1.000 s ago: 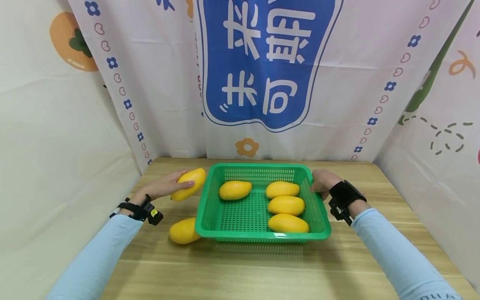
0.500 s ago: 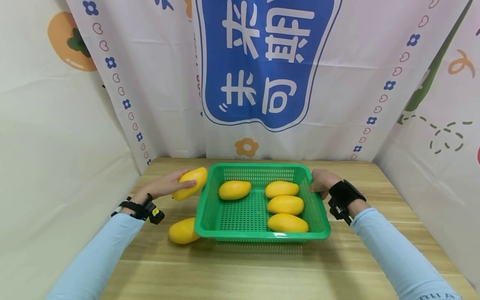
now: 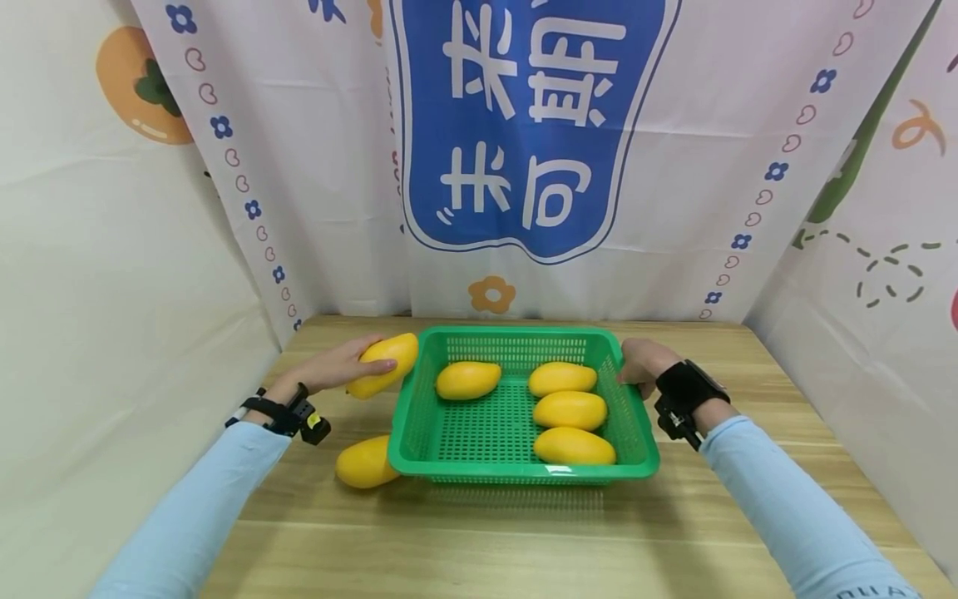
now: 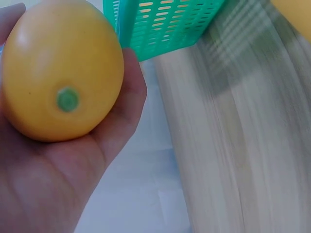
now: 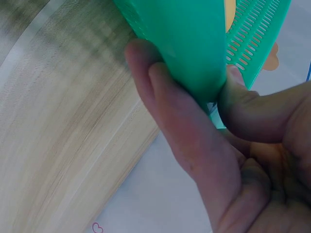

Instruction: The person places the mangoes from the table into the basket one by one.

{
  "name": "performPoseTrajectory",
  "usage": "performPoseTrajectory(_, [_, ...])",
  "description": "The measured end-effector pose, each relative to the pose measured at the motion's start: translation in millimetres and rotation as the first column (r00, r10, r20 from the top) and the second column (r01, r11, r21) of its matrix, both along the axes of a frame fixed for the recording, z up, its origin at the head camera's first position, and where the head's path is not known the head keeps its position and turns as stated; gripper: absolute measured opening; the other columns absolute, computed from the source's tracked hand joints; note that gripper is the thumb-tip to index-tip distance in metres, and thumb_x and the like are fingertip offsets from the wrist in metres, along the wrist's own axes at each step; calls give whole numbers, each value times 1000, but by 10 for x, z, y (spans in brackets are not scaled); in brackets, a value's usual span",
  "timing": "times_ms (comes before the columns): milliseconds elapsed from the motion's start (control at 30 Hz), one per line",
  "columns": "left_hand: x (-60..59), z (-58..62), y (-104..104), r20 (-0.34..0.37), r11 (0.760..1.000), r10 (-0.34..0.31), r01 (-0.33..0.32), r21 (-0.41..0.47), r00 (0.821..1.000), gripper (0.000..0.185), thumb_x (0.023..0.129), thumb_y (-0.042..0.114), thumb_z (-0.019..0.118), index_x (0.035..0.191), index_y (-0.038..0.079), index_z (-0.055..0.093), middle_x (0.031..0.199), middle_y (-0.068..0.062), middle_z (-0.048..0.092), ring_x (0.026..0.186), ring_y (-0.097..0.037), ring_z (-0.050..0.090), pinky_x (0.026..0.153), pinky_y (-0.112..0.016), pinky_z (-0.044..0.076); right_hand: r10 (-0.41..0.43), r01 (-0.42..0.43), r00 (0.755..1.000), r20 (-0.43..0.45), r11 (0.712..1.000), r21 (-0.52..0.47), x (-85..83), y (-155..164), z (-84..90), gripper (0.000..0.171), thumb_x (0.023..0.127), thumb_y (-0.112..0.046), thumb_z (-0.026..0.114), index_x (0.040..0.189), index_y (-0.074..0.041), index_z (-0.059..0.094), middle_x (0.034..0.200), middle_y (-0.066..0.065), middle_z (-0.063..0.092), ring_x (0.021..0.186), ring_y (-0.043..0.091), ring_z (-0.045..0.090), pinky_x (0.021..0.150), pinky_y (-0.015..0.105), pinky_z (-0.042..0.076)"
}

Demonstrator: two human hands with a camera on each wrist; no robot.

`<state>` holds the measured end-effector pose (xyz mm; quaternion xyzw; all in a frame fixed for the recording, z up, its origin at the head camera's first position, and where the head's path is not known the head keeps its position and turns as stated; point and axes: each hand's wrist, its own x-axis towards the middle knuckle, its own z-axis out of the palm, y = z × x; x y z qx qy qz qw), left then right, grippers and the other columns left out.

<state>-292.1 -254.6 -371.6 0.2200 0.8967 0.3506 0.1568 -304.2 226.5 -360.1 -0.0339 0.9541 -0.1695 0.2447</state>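
My left hand [image 3: 343, 366] grips a yellow mango [image 3: 389, 363] at the left rim of a green plastic basket [image 3: 479, 480]. In the left wrist view the held mango [image 4: 63, 63] shows its green stem spot, with fingers wrapped round its side. My right hand [image 3: 645, 363] holds the basket's right rim; the right wrist view shows thumb and fingers pinching the green wall [image 5: 189, 48]. Inside the basket, one mango [image 3: 468, 380] lies at the left, and three more, including the middle mango [image 3: 570, 411], line the right side.
Another mango [image 3: 365, 462] lies on the wooden table [image 3: 479, 549], partly hidden under the basket's left front rim. White printed cloth [image 3: 344, 166] stands behind the table and along both sides.
My left hand has shifted slightly to the right with the mango, which now overlaps the basket's left rim. My right hand stays on the opposite rim.
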Motion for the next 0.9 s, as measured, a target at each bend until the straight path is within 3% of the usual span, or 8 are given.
performPoseTrajectory(267, [-20, 33, 84, -35, 999, -38, 37, -25, 999, 63, 100, 40, 56, 147, 2, 39, 119, -14, 61, 99, -21, 56, 91, -36, 49, -5, 5, 1000, 1, 1000, -9, 5, 10, -6, 10, 98, -5, 61, 94, 5, 61, 80, 10, 64, 62, 14, 65, 62, 27, 61])
performPoseTrajectory(600, [-73, 96, 175, -4, 997, -79, 79, 5, 997, 58, 101, 38, 55, 146, 4, 42, 122, -14, 59, 102, -21, 56, 95, -40, 47, 3, -3, 1000, -6, 1000, -9, 8, 5, -16, 11, 97, -5, 62, 94, 5, 61, 81, 11, 64, 62, 14, 65, 63, 28, 62])
performPoseTrajectory(900, [-121, 74, 268, -29, 993, -121, 121, 5, 992, 54, 100, 39, 55, 141, 5, 46, 116, -11, 61, 99, -20, 55, 90, -34, 47, 0, 0, 1000, -6, 1000, -4, 0, -6, 1, 11, 97, -5, 62, 97, 6, 61, 83, 13, 66, 63, 14, 68, 65, 30, 63])
